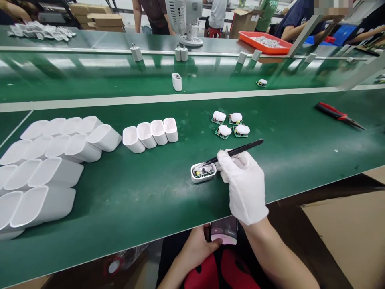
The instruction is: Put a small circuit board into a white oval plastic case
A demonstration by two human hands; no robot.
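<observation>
Gloved in white, my right hand is closed around a pair of black tweezers. The tweezers' tip reaches the top of a white charger housing with a circuit board inside it, upright on the green bench. My bare left hand is below the bench edge, its fingers wrapped round a phone with a lit screen. Beyond the housing lie several small circuit boards topped with white blobs. To their left stands a short row of open white housings.
Many white housings fill the left side of the bench. Red-handled pliers lie at the right. Farther back are a single housing, a lone board, a fan and an orange tray. Other people work across the bench.
</observation>
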